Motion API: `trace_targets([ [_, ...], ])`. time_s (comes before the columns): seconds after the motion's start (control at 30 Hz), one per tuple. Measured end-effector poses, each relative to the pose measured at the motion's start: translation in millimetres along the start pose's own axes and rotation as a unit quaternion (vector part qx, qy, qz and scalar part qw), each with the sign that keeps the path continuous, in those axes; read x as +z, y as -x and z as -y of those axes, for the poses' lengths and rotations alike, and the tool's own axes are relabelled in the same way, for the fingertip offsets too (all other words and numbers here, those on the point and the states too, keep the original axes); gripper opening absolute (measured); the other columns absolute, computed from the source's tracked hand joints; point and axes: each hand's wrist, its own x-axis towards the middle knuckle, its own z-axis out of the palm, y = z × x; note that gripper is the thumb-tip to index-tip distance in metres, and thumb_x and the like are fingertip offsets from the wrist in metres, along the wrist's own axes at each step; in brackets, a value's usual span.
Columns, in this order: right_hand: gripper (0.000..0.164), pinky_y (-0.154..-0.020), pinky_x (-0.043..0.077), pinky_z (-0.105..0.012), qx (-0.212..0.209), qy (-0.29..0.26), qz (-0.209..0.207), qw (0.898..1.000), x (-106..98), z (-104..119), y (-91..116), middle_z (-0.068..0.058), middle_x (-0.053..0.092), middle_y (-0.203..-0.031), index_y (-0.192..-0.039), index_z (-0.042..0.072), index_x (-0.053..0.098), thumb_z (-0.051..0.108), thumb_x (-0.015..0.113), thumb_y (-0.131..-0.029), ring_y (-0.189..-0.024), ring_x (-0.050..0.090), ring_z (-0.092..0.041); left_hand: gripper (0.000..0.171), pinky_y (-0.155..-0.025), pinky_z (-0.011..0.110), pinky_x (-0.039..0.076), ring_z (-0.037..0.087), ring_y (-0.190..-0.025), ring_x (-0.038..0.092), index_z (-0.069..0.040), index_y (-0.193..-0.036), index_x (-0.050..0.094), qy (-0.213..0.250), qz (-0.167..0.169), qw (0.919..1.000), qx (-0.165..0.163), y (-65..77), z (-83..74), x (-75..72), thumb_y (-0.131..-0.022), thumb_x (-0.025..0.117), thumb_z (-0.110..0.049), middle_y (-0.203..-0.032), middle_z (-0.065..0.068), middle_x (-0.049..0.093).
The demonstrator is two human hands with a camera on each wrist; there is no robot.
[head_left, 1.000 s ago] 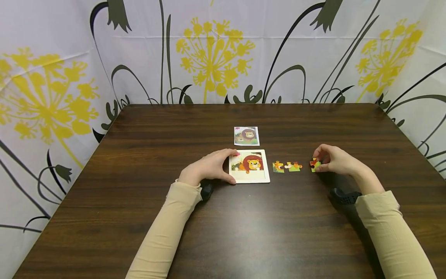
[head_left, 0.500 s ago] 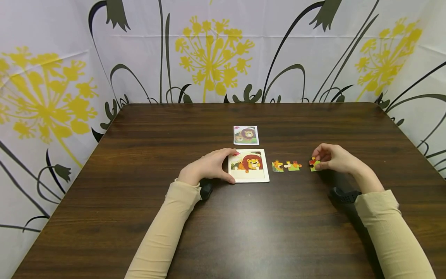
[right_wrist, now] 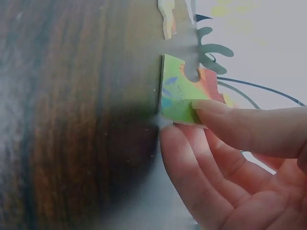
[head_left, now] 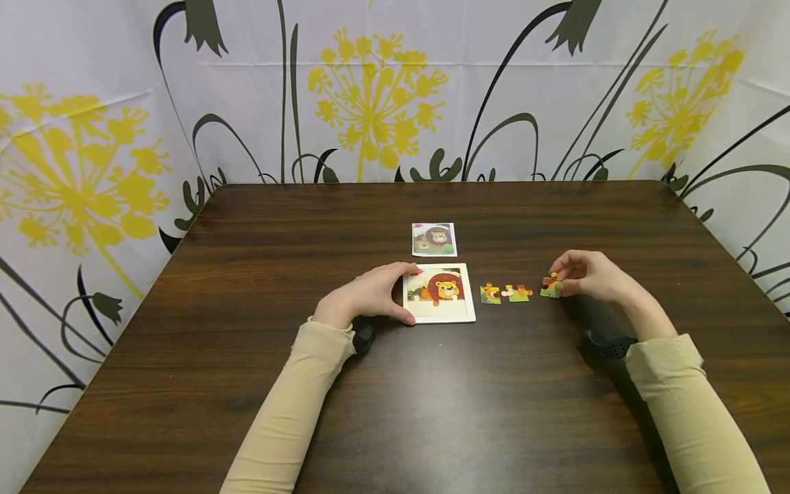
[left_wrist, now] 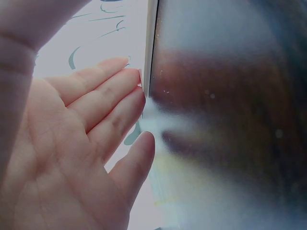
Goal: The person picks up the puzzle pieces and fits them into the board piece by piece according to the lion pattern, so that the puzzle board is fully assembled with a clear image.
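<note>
A white-framed puzzle tray shows part of a lion picture in its upper section, with pale bare base below. My left hand holds the tray's left side, index finger at the upper left corner and thumb at the lower left. The left wrist view shows the other fingers extended near the tabletop. My right hand pinches a green and red jigsaw piece between thumb and fingers, right of the tray. In the right wrist view this piece is tilted up. Two loose jigsaw pieces lie between tray and right hand.
A printed lion card lies just behind the tray. The dark wooden table ends at a floral cloth hanging at its far side. Each wrist wears a black device.
My right hand has shifted slightly left with the jigsaw piece, which has turned in the fingers. My left hand keeps its place on the tray.
</note>
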Motion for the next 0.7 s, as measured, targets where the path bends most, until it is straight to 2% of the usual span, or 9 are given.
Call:
trace_targets([
  [0.1,0.025,-0.067,0.057,-0.027,0.009,-0.039,0.006,0.999,-0.4,1.4,0.2,-0.011,0.061,-0.084,-0.106,-0.014,0.054,-0.007,0.062,-0.084,-0.071,0.061,-0.005,0.088,-0.11,0.04,0.034,0.026,-0.128,0.044,-0.004,-0.139,0.04,0.003,0.001,1.0,0.0,0.1,-0.2,-0.3,-0.069,0.083,-0.034,-0.14,0.012,0.046],
  [0.2,0.027,-0.069,0.058,-0.03,0.015,-0.053,0.006,0.998,-1.3,1.0,0.1,-0.006,0.061,-0.084,-0.109,-0.013,0.054,-0.004,0.063,-0.085,-0.073,0.062,-0.005,0.088,-0.11,0.04,0.034,0.026,-0.128,0.044,-0.004,-0.139,0.039,0.004,0.001,1.0,-0.001,0.2,-0.4,-0.8,-0.069,0.083,-0.034,-0.14,0.012,0.046],
  [0.43,0.033,-0.072,0.057,-0.029,0.022,-0.097,0.005,0.995,0.4,1.7,-2.3,0.007,0.064,-0.082,-0.113,-0.013,0.053,0.001,0.065,-0.085,-0.075,0.063,-0.004,0.087,-0.11,0.039,0.034,0.025,-0.127,0.044,-0.004,-0.138,0.04,0.007,0.001,1.0,-0.003,0.5,-0.8,-2.2,-0.069,0.083,-0.034,-0.14,0.012,0.045],
  [0.7,0.038,-0.074,0.057,-0.028,0.042,-0.12,0.018,0.992,5.4,8.9,-2.4,0.007,0.066,-0.086,-0.118,-0.013,0.052,0.005,0.064,-0.087,-0.079,0.063,-0.004,0.089,-0.109,0.039,0.034,0.025,-0.127,0.044,-0.005,-0.139,0.039,0.005,0.004,1.0,-0.007,-0.3,0.3,-0.1,-0.069,0.083,-0.036,-0.141,0.011,0.045],
])
